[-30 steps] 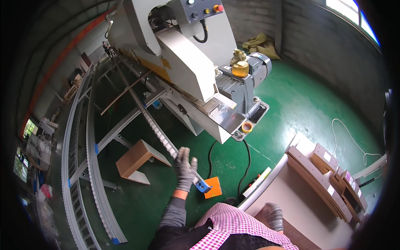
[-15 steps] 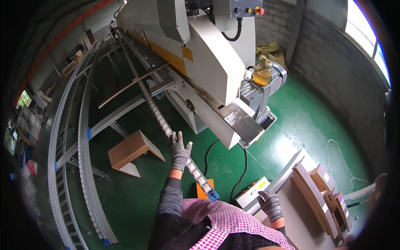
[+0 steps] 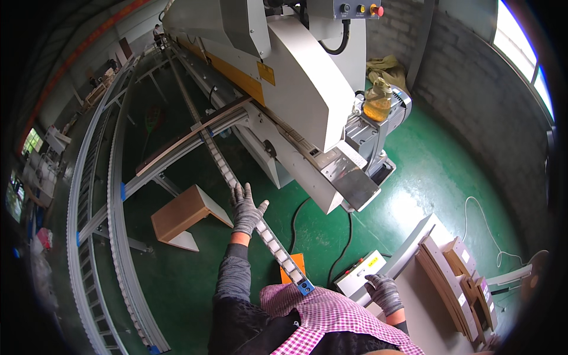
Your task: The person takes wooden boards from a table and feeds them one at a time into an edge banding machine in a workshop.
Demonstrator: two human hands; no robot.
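Observation:
My left hand [image 3: 245, 212], in a grey striped glove, has its fingers spread over the narrow roller rail [image 3: 220, 163]; whether it touches the rollers I cannot tell. My right hand [image 3: 386, 294], gloved alike, is by the white control box [image 3: 361, 273] and the edge of a pale board, its fingers loosely apart with nothing seen in them. Farther up, a long thin brown strip of board [image 3: 171, 151] lies across the rail and the frame's cross beam. The rail's blue end cap [image 3: 306, 288] reaches my checked apron [image 3: 337, 313].
A large white machine [image 3: 307, 77] with a motor [image 3: 390, 112] fills the far side. Curved roller tracks [image 3: 118, 236] run along the left. A bent brown panel piece [image 3: 186, 216] stands on the green floor. Brown board pieces [image 3: 447, 284] are stacked at the right; a black cable [image 3: 348, 248] crosses the floor.
The brown strip has come nearer to me along the rail, onto the cross beam. My left hand has shifted slightly left; the right hand has hardly moved.

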